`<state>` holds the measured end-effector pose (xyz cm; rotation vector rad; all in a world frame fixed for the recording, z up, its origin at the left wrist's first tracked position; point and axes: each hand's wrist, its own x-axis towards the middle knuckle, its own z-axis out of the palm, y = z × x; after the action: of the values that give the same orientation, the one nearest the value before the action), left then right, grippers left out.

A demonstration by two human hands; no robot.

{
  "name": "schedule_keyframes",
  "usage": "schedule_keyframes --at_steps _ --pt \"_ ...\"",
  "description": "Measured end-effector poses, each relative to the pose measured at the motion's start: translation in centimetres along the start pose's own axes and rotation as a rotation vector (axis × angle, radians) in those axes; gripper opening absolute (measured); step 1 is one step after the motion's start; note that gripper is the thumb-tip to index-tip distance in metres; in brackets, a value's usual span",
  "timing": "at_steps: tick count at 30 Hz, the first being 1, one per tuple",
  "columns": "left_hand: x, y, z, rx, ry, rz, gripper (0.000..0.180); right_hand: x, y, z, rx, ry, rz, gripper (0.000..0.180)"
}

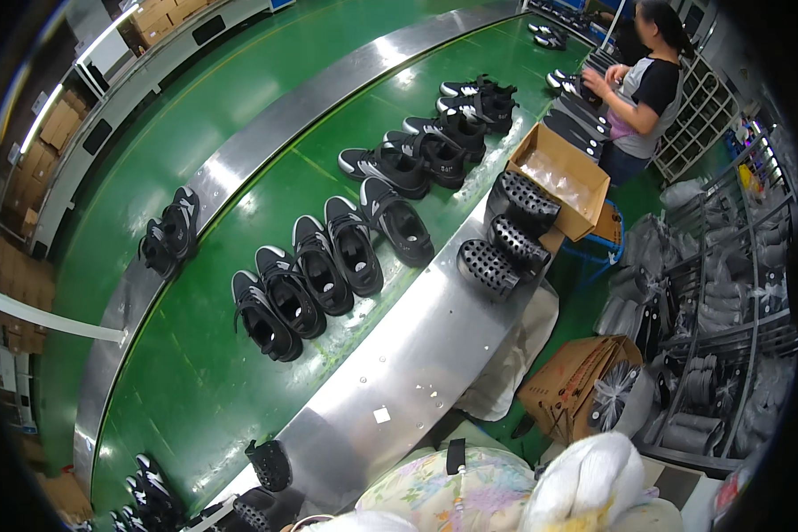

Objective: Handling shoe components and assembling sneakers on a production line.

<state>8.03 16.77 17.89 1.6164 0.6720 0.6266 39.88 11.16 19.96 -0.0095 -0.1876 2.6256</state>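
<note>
Right hand: the right hand [585, 483] is in a white glove with a yellow patch. The fingers look bent. I cannot tell if it holds anything.
Left hand: only a bit of white glove shows for the left hand [368, 521], at the bottom. I cannot tell if it is wide, narrow or holding something.
Lap: a flowery apron [417, 483] lies between the hands, with a short black strap [456, 456] on it.
Closest black things: two black pieces with holes [269, 465] sit just to the left of the left hand, on the silver edge [399, 372].
Sticker: a small white square [381, 415] is on that edge, ahead of the left hand.
Brown carton: a worn brown carton [559, 377] stands ahead of the right hand.
More holey things: three black clog-shaped pieces [488, 268] lie together ahead of both hands, on the silver edge.
Open box: an open cardboard box [585, 217] with clear plastic inside is just past them.
Shoes: black and gray shoes [324, 266] stand in a long row on the green table [186, 381], well ahead of the left hand.
Far rail: two dark shoes [170, 232] rest on a silver rail [230, 168], farther than the row.
Other person: a co-worker [652, 93] stands far ahead of the right hand, reaching toward shoes.
</note>
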Motion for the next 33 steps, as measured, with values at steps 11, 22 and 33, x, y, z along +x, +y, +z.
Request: schedule_keyframes --at_steps 11,22,33 --pt "2.3 2.0 2.4 -0.582 0.271 -0.576 0.024 1.3 1.3 -2.7 -0.329 0.567 -0.767 0.023" --pt "3.0 2.2 2.7 -0.591 0.055 -0.594 0.023 0.6 -1.3 2.5 -0.971 -0.129 -0.542 0.014" --pt "5.0 0.3 5.5 -0.584 0.143 -0.591 0.023 1.8 0.6 3.4 -0.819 -0.149 -1.167 0.024"
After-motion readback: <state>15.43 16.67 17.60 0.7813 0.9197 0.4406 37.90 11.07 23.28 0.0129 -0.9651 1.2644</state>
